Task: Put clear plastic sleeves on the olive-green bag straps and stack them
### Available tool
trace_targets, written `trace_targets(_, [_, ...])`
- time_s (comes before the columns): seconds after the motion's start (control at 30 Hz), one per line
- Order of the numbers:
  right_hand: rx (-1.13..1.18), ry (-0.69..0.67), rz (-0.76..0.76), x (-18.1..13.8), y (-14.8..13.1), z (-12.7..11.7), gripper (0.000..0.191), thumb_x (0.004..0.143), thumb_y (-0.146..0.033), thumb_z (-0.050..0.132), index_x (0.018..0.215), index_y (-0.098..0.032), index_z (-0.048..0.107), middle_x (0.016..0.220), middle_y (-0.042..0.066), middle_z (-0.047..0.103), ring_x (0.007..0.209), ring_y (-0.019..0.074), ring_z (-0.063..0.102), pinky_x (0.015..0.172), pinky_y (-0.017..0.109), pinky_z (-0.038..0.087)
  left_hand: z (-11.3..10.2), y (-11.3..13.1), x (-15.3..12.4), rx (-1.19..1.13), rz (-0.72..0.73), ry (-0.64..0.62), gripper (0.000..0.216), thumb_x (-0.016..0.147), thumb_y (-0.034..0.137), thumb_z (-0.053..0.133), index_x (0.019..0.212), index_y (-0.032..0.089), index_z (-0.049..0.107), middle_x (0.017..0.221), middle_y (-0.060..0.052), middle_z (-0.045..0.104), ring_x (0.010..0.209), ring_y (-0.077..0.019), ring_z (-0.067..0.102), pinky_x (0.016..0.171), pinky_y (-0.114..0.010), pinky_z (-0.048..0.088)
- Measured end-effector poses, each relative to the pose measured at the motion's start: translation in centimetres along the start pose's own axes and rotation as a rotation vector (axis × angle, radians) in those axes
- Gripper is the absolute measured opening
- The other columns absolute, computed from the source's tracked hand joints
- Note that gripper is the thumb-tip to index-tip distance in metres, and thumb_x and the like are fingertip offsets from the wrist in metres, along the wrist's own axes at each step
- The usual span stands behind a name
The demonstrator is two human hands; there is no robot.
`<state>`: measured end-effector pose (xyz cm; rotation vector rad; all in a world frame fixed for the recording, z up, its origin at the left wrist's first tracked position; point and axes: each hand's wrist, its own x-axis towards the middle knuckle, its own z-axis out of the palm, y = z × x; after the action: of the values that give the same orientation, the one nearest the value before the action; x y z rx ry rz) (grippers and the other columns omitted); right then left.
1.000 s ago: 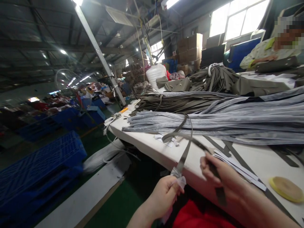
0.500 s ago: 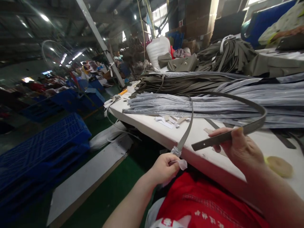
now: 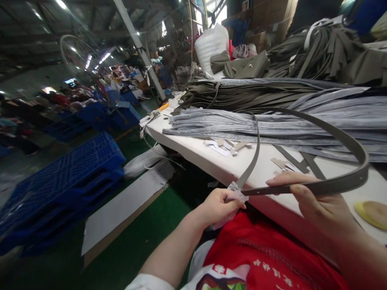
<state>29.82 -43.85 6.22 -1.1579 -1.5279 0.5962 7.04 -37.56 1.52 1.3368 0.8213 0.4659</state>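
My left hand (image 3: 222, 206) is closed around one end of a grey-green strap, where a crumpled piece of whitish, see-through wrapping (image 3: 237, 194) covers it. From there the strap (image 3: 329, 187) rises over the table and curves back in a wide loop. My right hand (image 3: 322, 205) pinches it between thumb and fingers near its other end, which has small holes. That end's tip touches or nearly touches the wrapping at my left fingers. What lies inside my left fist is partly hidden.
Bundles of grey-wrapped straps (image 3: 211, 125) and dark straps (image 3: 242, 96) lie along the white table (image 3: 187, 141). Paper scraps (image 3: 223, 147) and a yellowish tape roll (image 3: 373, 213) are on it. Blue pallets (image 3: 75, 181) and a long flat board (image 3: 127, 205) are at the left.
My right hand has brought the strap's holed end leftward to the wrapping in my left hand. The view has shifted slightly, and the strap's loop bulges further right.
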Motion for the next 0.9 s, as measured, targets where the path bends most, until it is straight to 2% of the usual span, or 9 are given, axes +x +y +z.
trace_targets(0.1, [-0.088,-0.100,0.004,0.3,0.2,0.0,0.033,0.095,-0.051,0.053,0.093,-0.029,0.077,0.087,0.006,0.075,0.082,0.0235,0.070,0.074,0.032,0.056,-0.1,-0.4,0.0,0.037,0.041,-0.046,0.047,0.077,0.057,0.072,0.080,0.010,0.071,0.053,0.002,0.052,0.046,-0.0068,0.042,0.047,-0.021,0.031])
trace_targets(0.2, [-0.100,-0.129,0.065,0.8,0.7,0.0,0.040,0.096,-0.055,0.048,0.087,-0.027,0.075,0.081,0.004,0.073,0.079,0.0228,0.068,0.075,0.033,0.056,-0.4,-0.4,-0.1,0.178,0.132,-0.087,0.041,0.083,0.051,0.067,0.082,0.010,0.072,0.056,0.001,0.054,0.050,-0.0082,0.044,0.050,-0.022,0.035])
trace_targets(0.4, [-0.108,-0.190,0.108,1.2,1.2,0.4,0.038,0.097,-0.051,0.047,0.089,-0.026,0.074,0.087,0.003,0.073,0.084,0.0212,0.067,0.082,0.032,0.053,-0.6,0.4,-0.2,0.375,0.350,-0.140,0.041,0.090,0.049,0.059,0.082,0.011,0.073,0.081,-0.009,0.070,0.077,-0.0162,0.062,0.075,-0.027,0.048])
trace_targets(0.53, [0.011,-0.266,0.182,1.3,1.2,0.7,0.041,0.098,-0.053,0.045,0.091,-0.025,0.074,0.093,0.004,0.074,0.089,0.0221,0.067,0.087,0.033,0.051,-0.7,0.5,-0.2,0.465,0.386,-0.152,0.052,0.100,0.048,0.039,0.091,0.011,0.075,0.090,-0.011,0.071,0.085,-0.0179,0.064,0.082,-0.028,0.048])
trace_targets(0.6, [0.086,-0.251,0.264,1.4,1.2,0.8,0.044,0.098,-0.055,0.044,0.089,-0.024,0.074,0.093,0.004,0.074,0.090,0.0232,0.068,0.089,0.034,0.051,-0.7,0.4,-0.1,0.468,0.388,-0.146,0.054,0.101,0.047,0.035,0.094,0.011,0.075,0.092,-0.011,0.071,0.086,-0.0181,0.064,0.082,-0.029,0.048])
trace_targets(0.73, [0.114,-0.204,0.368,1.7,1.5,0.8,0.047,0.095,-0.059,0.047,0.082,-0.023,0.074,0.084,0.003,0.075,0.083,0.0233,0.069,0.087,0.034,0.053,-0.6,0.1,0.1,0.439,0.374,-0.112,0.044,0.095,0.046,0.049,0.089,0.010,0.074,0.083,-0.009,0.070,0.077,-0.0167,0.062,0.073,-0.026,0.047])
trace_targets(0.9, [0.111,-0.220,0.364,1.7,1.5,1.1,0.046,0.094,-0.059,0.047,0.081,-0.024,0.074,0.082,0.003,0.075,0.080,0.0228,0.069,0.082,0.034,0.055,-0.4,0.3,0.2,0.357,0.357,-0.089,0.037,0.090,0.044,0.060,0.082,0.010,0.073,0.078,-0.007,0.067,0.073,-0.0154,0.059,0.071,-0.026,0.046])
